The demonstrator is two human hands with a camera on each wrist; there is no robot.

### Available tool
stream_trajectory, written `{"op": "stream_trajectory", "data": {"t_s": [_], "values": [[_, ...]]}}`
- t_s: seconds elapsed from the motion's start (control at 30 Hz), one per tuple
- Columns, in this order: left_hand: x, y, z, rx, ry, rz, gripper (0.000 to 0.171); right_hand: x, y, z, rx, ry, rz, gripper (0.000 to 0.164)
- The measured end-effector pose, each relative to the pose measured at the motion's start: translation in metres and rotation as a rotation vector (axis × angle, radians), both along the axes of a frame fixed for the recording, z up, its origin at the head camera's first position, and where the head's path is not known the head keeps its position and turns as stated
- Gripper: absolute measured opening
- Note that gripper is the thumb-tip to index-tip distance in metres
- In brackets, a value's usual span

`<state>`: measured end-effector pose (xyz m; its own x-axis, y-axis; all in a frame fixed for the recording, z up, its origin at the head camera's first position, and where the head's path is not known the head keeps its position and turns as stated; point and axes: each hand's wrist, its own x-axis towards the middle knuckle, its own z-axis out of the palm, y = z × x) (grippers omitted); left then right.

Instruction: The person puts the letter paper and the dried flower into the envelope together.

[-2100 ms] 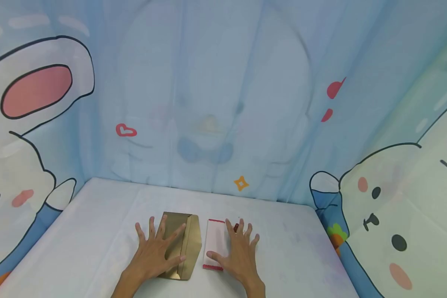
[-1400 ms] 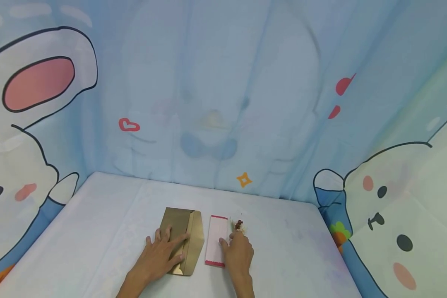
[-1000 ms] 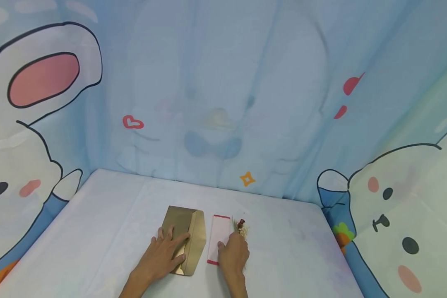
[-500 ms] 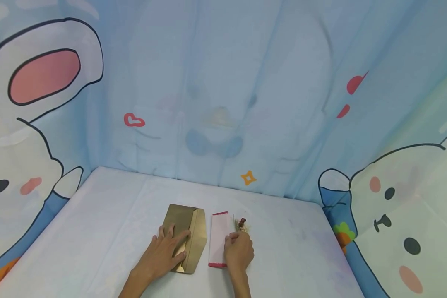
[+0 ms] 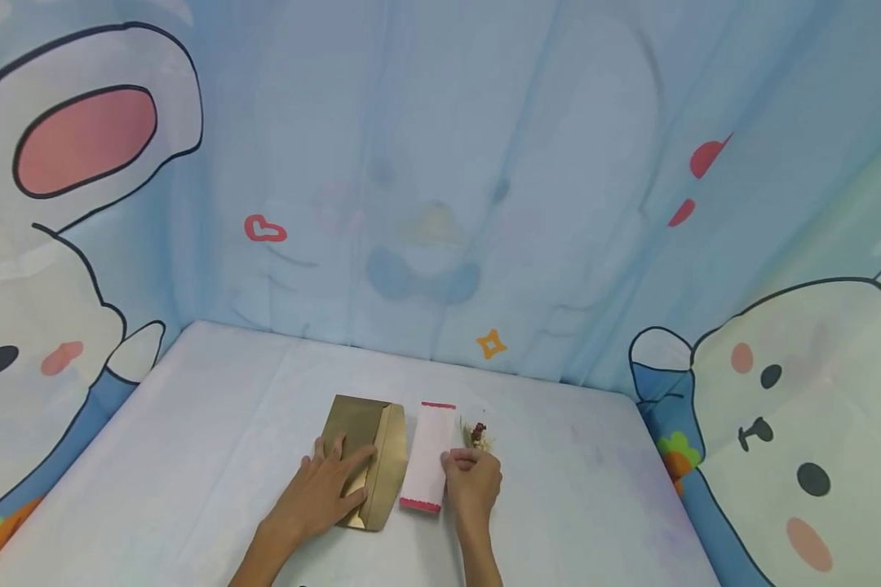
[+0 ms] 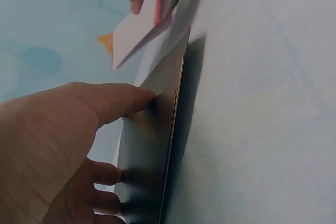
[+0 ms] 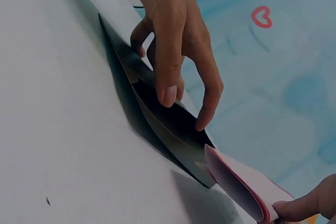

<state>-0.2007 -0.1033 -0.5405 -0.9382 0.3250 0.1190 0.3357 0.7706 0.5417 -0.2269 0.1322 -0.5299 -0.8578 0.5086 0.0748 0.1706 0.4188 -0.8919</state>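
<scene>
A gold envelope (image 5: 391, 469) lies on the white table with its flap unfolded to the right. My left hand (image 5: 314, 493) rests on it, fingers spread, thumb and fingertips touching its face. In the right wrist view the envelope (image 7: 181, 148) has its mouth gaping under those fingers. Just to its right is a folded pale pink paper (image 5: 427, 456) with red scalloped ends. My right hand (image 5: 473, 485) pinches that paper by its right edge. The left wrist view shows the paper (image 6: 134, 32) raised off the table and tilted, its layers slightly parted.
A small bunch of dried flowers (image 5: 478, 434) lies just beyond my right hand. The white tabletop (image 5: 573, 473) spreads out on both sides. Printed blue curtains (image 5: 440, 163) stand behind the table and at its left and right.
My right hand went from spread fingers over the flowers and paper to pinching the paper's right edge. The paper has lifted and shifted slightly left, toward the envelope. My left hand settled onto the envelope.
</scene>
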Motion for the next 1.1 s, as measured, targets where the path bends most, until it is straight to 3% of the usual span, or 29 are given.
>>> {"op": "stream_trajectory", "data": {"t_s": [0.13, 0.23, 0.53, 0.87, 1.1], "values": [[-0.001, -0.001, 0.001, -0.011, 0.012, 0.001, 0.059, 0.0, -0.007, 0.0, -0.128, -0.055, 0.055, 0.008], [-0.002, -0.002, 0.0, -0.013, 0.006, 0.006, 0.06, -0.001, -0.015, -0.005, -0.165, -0.078, 0.092, 0.008], [-0.003, -0.001, 0.0, -0.002, -0.006, 0.006, 0.058, -0.003, -0.034, -0.021, -0.016, -0.08, 0.044, 0.011], [-0.005, -0.002, -0.003, -0.006, 0.009, 0.002, 0.058, -0.003, -0.041, -0.023, 0.005, -0.017, 0.058, 0.014], [-0.004, -0.003, -0.003, 0.002, -0.005, 0.004, 0.059, -0.004, -0.046, -0.023, 0.009, -0.034, 0.068, 0.014]]}}
